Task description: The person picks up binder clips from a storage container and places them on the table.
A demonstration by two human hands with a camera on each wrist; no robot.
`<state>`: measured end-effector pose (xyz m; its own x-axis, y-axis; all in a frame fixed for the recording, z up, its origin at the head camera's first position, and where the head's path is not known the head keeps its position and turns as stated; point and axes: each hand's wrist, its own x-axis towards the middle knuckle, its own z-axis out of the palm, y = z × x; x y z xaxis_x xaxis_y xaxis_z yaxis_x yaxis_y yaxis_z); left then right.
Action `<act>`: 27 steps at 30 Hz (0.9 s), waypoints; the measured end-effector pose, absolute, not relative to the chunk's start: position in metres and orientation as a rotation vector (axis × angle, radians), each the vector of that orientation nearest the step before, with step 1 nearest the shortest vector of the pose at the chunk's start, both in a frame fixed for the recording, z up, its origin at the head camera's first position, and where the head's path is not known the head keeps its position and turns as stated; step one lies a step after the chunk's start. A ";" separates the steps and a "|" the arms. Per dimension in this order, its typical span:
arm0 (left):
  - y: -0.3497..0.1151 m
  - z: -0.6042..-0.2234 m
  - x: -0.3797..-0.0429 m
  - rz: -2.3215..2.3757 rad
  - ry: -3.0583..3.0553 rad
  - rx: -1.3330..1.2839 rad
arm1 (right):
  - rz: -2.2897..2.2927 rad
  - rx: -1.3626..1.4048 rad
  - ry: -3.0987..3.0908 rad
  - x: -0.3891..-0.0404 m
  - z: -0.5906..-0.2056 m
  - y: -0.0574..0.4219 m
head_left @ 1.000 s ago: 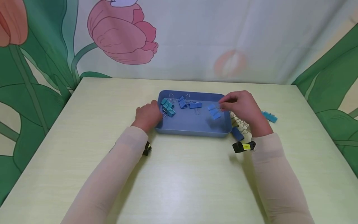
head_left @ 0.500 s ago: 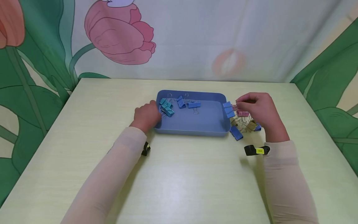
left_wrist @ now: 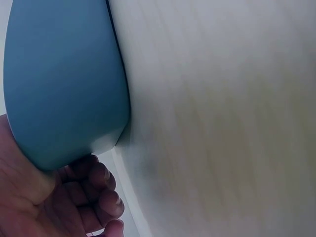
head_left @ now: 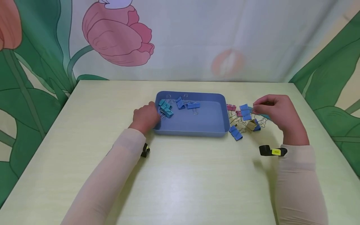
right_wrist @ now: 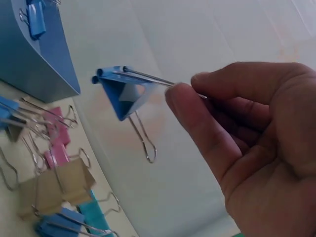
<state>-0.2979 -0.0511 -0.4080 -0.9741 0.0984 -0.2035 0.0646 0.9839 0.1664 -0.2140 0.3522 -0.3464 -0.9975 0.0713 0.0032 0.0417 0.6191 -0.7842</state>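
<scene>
My right hand [head_left: 281, 114] pinches a blue binder clip [head_left: 246, 116] by one wire handle between thumb and forefinger. In the right wrist view the clip's triangular body [right_wrist: 116, 96] is raised, its other wire handle hanging down. At the left end of a blue tray [head_left: 191, 126], my left hand [head_left: 146, 118] grips the wall; the left wrist view shows curled fingers [left_wrist: 106, 200] against the tray's corner. Inside the tray lie teal binder clips [head_left: 166, 112] near the left hand, with blue binder clips [head_left: 193, 105] beside them along the back.
Right of the tray is a loose pile with a tan binder clip [head_left: 251, 125], a pink one [head_left: 231, 107], a blue one [head_left: 235, 133] and a teal one [head_left: 265, 117], wire handles tangled. A flower-patterned curtain [head_left: 182, 40] hangs behind the pale table [head_left: 180, 175].
My right hand has carried the blue binder clip from over the tray out to the right, above the loose pile. The left hand stays at the tray's left end.
</scene>
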 end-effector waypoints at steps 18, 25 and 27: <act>-0.051 -0.408 -0.297 0.252 2.908 0.113 | 1.552 0.054 -2.954 -0.204 -0.344 0.387; -0.052 -0.409 -0.299 0.245 2.916 0.122 | 1.637 0.084 -3.013 -0.204 -0.349 0.390; -0.052 -0.409 -0.299 0.251 2.915 0.122 | 1.659 0.077 -3.031 -0.205 -0.352 0.392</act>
